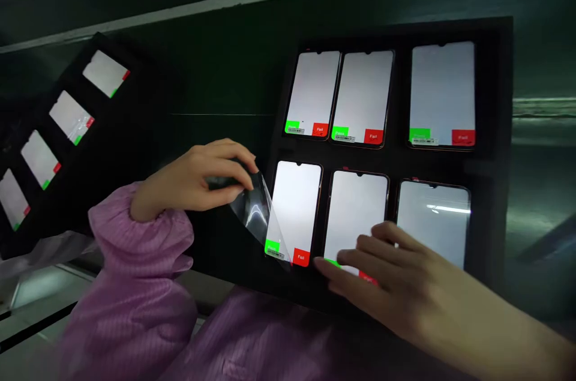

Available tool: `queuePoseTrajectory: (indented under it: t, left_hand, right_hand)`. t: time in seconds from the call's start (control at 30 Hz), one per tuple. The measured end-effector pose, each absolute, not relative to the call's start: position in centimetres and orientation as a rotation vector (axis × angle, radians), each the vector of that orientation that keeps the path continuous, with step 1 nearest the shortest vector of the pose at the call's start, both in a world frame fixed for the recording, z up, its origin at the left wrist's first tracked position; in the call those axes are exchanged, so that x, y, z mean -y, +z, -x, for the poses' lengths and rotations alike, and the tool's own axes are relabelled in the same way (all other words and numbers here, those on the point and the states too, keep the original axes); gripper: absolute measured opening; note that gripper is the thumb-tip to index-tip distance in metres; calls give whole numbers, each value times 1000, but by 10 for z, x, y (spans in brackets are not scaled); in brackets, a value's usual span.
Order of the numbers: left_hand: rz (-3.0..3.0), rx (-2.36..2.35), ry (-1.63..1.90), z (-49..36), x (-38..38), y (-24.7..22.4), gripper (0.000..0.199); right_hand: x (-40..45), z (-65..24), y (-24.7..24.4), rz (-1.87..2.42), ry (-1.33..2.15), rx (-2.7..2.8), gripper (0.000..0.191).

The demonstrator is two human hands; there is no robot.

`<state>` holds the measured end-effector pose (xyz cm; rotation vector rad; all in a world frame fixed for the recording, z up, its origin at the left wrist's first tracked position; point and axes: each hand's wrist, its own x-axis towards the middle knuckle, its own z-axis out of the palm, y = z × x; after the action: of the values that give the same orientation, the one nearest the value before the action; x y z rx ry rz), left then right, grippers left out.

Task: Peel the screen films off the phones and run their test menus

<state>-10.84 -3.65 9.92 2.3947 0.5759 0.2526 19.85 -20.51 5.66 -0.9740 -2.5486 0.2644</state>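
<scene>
My left hand (211, 174) pinches the upper left edge of a clear plastic film (256, 207). The film is peeled up along the left side and still lies across the lower part of a lit smartphone (294, 204) in the near row. That phone's screen is white, with a green box and a red "Fail" box at its bottom. My right hand (382, 270) hovers over the lower end of the middle phone (357, 207), fingers loosely spread and holding nothing visible. It covers part of the right-hand phone (434, 213) too.
A black tray (279, 153) holds these phones in two rows. In its far row stand three more lit phones, one of them at the right (442, 93). Another dark tray (148, 75) with several lit phones lies at the left on the green bench (216, 87).
</scene>
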Motion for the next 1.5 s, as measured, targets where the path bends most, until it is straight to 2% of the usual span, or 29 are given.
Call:
queuePoseTrajectory:
  t: [0.1, 0.23, 0.33, 0.43, 0.57, 0.67, 0.8, 1.07, 1.33, 1.5]
  left_hand:
    - [-2388, -524, 243, 88, 21, 90, 17]
    - [-2405, -494, 268, 68, 16, 75, 17]
    - [-2467, -574, 285, 59, 22, 61, 23]
    - [-2618, -684, 279, 55, 29, 47, 23]
    - [-2687, -734, 314, 54, 32, 33, 26]
    - [-2596, -694, 410, 55, 28, 28, 23]
    - [-2481, -703, 457, 56, 22, 27, 21]
    - [-2452, -785, 367, 52, 22, 28, 22]
    - [-2638, -781, 580, 95, 60, 46, 22]
    - [-2831, -691, 441, 112, 113, 40, 35]
  right_hand:
    - [209, -170, 59, 844, 121, 2581, 34]
    - [205, -149, 50, 825, 36, 2568, 18]
    - [184, -151, 42, 819, 80, 2539, 26]
    - [154, -162, 38, 918, 383, 2360, 20]
    - [123, -176, 43, 1262, 862, 1777, 2]
    - [115, -180, 49, 1374, 983, 1404, 4]
    - [115, -180, 51, 1369, 968, 1215, 8]
    - [115, -180, 47, 1394, 915, 1254, 22]
    - [114, -179, 47, 1409, 867, 1274, 9]
    - [112, -179, 45, 1412, 829, 1307, 10]
